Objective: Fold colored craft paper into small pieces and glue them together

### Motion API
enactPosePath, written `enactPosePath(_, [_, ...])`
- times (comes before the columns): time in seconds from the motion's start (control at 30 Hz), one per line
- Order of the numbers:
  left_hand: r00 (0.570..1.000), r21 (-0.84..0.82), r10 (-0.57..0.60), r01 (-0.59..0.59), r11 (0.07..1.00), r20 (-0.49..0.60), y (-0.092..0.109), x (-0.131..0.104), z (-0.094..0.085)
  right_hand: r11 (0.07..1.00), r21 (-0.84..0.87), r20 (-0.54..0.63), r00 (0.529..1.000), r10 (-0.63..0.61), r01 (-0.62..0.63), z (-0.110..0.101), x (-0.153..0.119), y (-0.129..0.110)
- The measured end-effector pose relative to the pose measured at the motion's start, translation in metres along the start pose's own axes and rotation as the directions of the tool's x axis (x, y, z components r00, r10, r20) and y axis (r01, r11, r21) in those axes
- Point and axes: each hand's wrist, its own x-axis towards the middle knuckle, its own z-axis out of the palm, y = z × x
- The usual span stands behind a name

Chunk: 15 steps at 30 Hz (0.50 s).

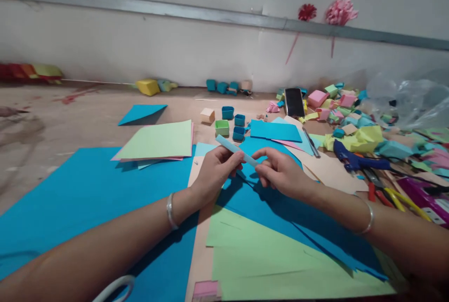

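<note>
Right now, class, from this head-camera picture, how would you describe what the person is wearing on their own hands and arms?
Both the left hand and right hand are ungloved, and no sleeves show. A rounded, silvery left bangle and a similar right bangle circle the forearms. Some fingers are hidden.

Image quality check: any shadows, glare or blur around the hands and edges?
Head view: shadows lie on the blue sheet below the left hand and right hand; head view: pale glints on the clear plastic bag; head view: the tabletop looks smeared toward the left edge; head view: the light blue strip is slightly soft but readable.
</note>
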Motion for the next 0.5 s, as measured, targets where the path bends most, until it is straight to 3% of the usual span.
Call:
enactPosePath(0.1, [0.999,0.000,-0.016,0.016,1.000,0.034,0.001,-0.001,0.001,0.978,0.206,-0.056,0.998,0.013,-0.001,0.015,0.009,0.003])
enactPosePath(0.23, [0.995,-0.019,-0.056,0.058,0.998,0.079,0.006,-0.005,0.003,0.958,0.285,-0.023,0.999,-0.025,0.030,0.024,0.012,0.017])
enactPosePath(0.3, [0.993,-0.073,-0.087,0.094,0.993,0.082,0.006,-0.005,0.003,0.977,0.184,-0.047,0.994,-0.103,0.110,0.020,0.012,0.023])
enactPosePath(0.37, [0.990,-0.125,-0.126,0.133,0.983,0.067,0.004,-0.003,0.002,0.962,-0.051,-0.101,0.957,-0.271,0.267,0.012,0.014,0.027])
enactPosePath(0.5, [0.986,-0.162,-0.151,0.161,0.974,0.068,-0.001,0.003,-0.001,0.728,-0.443,-0.114,0.772,-0.625,0.523,0.003,0.018,0.027])
